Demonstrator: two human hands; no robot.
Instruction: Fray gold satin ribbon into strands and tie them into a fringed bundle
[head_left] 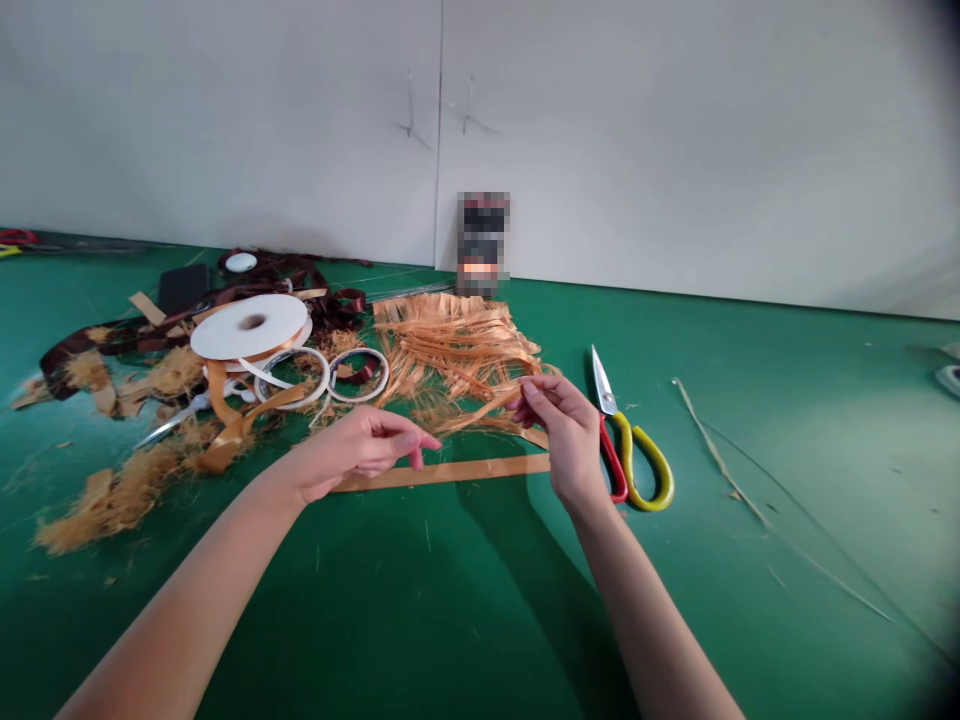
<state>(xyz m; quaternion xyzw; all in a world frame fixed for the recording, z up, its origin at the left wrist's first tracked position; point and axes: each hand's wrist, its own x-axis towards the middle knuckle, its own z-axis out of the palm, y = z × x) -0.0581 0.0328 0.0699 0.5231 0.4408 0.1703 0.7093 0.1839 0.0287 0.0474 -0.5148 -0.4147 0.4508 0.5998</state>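
My right hand [566,435] pinches a strip of orange-tan ribbon [484,408] between thumb and fingers. The strip's frayed end points left, toward my other hand. Thumb and forefinger come together on my left hand [371,447], just left of that end; any thread between them is too fine to make out. Just beyond both hands lies a pile of frayed ribbon pieces [457,340] with loose fringes. Below the hands, a flat uncut-looking length of tan ribbon [450,470] lies crosswise on the green table.
Scissors [622,440] with red and yellow handles lie beside my right hand. At left are a white ribbon spool [225,330], tape rings [360,375], dark brown ribbon [300,280] and fibre scraps [135,490]. A thin pale stick [735,485] lies at right. A wall [675,150] stands behind.
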